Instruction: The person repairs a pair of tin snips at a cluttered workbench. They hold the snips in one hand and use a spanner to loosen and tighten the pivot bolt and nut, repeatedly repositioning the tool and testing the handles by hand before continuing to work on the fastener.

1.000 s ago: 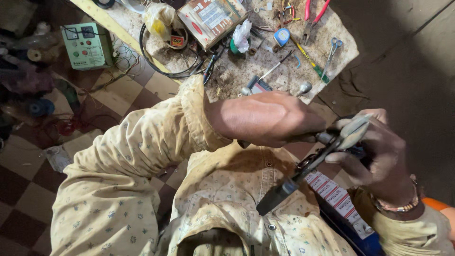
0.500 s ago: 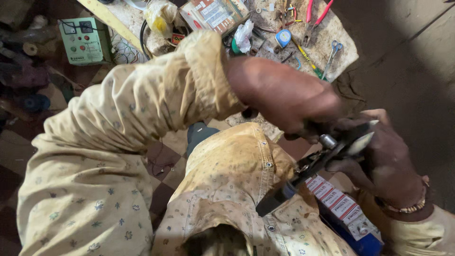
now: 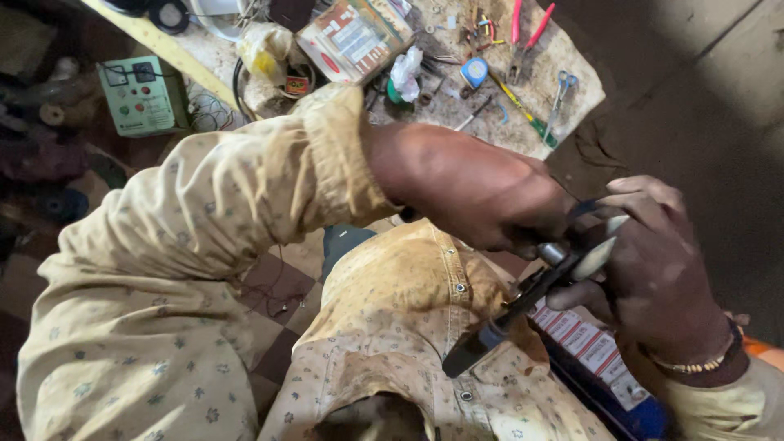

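Both my hands meet over my lap on a dark-handled tool with a metal collar; its black end points down-left over my yellow patterned shirt. My left hand reaches across from the left and pinches the tool near the collar. My right hand, with a beaded bracelet at the wrist, wraps around the tool's upper end and a pale piece there. The tool's tip is hidden between my fingers. Under the hands lies a blue box with red and white labels.
A cluttered worktable stands ahead with red-handled pliers, scissors, a yellow-green screwdriver, a blue tape measure and a printed carton. A green control box sits at left above a checkered floor.
My left forearm has swung further across the view and my left hand has closed in over the tool's collar. The tool stays at the same slant in my right hand.
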`<state>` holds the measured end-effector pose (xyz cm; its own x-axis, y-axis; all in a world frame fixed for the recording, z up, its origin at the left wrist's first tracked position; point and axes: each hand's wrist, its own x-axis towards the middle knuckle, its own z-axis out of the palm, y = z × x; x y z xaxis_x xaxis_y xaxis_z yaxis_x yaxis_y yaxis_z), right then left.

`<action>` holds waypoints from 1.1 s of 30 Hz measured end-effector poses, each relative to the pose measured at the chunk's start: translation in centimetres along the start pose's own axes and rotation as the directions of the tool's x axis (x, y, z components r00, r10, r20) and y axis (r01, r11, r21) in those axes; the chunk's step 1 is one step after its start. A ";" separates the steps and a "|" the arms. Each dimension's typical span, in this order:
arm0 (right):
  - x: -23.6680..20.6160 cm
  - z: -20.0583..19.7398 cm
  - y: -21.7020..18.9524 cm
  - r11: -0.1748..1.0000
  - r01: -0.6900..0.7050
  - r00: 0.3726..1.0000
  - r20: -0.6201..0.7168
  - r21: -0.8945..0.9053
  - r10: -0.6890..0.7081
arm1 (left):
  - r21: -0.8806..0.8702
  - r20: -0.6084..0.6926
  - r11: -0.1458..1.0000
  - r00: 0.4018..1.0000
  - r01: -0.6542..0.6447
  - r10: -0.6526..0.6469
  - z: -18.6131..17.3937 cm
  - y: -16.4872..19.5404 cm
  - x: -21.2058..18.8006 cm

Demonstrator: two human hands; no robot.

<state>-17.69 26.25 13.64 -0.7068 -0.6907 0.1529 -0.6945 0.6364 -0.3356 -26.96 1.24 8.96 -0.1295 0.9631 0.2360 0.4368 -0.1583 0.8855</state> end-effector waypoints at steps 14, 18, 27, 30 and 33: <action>0.3 0.3 4.9 0.922 0.386 0.922 0.013 0.000 -0.386 | 0.017 0.158 0.988 0.975 0.153 -0.154 -0.1 1.7 0.9; 0.2 -0.8 5.1 0.897 0.438 0.899 -0.002 -0.053 -0.439 | 0.047 0.024 0.999 0.999 -0.028 0.027 -0.7 2.5 0.2; 1.7 -1.0 3.0 0.914 0.402 0.915 -0.025 -0.048 -0.404 | 0.148 0.034 0.987 0.998 -0.064 0.060 0.2 2.0 -0.7; 1.6 -0.5 2.8 0.928 0.373 0.927 -0.048 0.012 -0.372 | 0.228 0.046 0.969 0.995 -0.092 0.084 0.7 1.5 -1.1; 1.3 0.0 2.8 0.937 0.342 0.940 -0.033 0.066 -0.341 | 0.327 0.110 0.944 0.994 -0.036 0.000 1.1 1.3 -1.6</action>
<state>-20.52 27.15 12.85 -0.4318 -0.8545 0.2887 -0.8839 0.3372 -0.3239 -25.20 -0.25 9.33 -0.0310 0.9811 0.1909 0.7083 -0.1132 0.6968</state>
